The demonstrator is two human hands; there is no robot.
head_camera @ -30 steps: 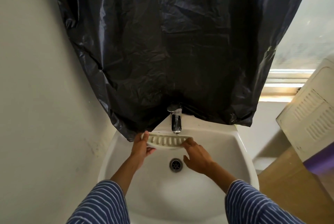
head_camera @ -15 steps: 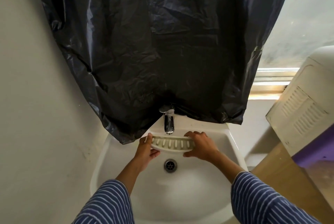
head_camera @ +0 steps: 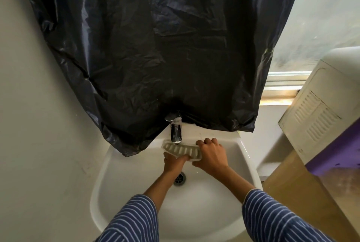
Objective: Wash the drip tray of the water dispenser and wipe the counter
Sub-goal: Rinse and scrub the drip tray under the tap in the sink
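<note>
At the back edge of the sink [head_camera: 109,165], right under the tap [head_camera: 176,130]: drip tray [head_camera: 182,150], white, slotted, held level over the basin, slots facing up, its left end below the spout. Only one view, head cam, looking down.

Right hand [head_camera: 211,156] clamped over the tray's right end, knuckles up, fingers wrapped round the far rim. Left hand [head_camera: 173,161] under the tray near its middle, fingers curled up onto the near edge, so it holds too.

Change: half a second back the left hand gripped the tray's left end with the thumb on top; now it has slid under toward the centre, and the right hand sits further over the tray. The tray has tipped slightly, right end nearer the wearer. One second back the right hand was only touching the right tip.

Can't tell if water is running; no stream visible. Drain [head_camera: 179,178] open below. Black plastic sheet [head_camera: 155,46] hangs behind the tap.

Judgement: washing step under way, rinse or rub just starting. Counter wipe not yet begun; no counter or cloth in frame.
</note>
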